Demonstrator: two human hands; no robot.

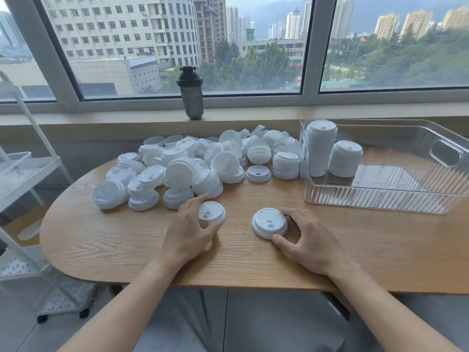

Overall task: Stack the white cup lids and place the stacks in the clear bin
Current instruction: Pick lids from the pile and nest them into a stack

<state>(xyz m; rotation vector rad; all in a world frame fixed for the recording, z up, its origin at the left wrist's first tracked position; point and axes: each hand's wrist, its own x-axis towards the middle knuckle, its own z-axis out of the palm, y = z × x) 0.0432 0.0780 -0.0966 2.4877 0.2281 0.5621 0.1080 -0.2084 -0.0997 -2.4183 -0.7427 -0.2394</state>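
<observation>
Nearest on the worktop [127, 250], the left hand [189, 231] curls its fingers around one white lid [212, 213] while the right hand [308, 240] pinches the rim of another lid [269, 222], so a new stack looks to be starting. Next, one must be lifted and seated squarely on the other. Beyond lie the loose lid pile [193, 163] and, right, the clear bin [380, 199] with two stacks [321, 148].

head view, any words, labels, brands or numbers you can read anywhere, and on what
None can be read.
White cup lids: raised marks near the sip holes, too small to read.
Dark shaker bottle on the sill: no legible label.
Clear bin: no text shows.
Buildings outside the window: any signs too blurred.
</observation>
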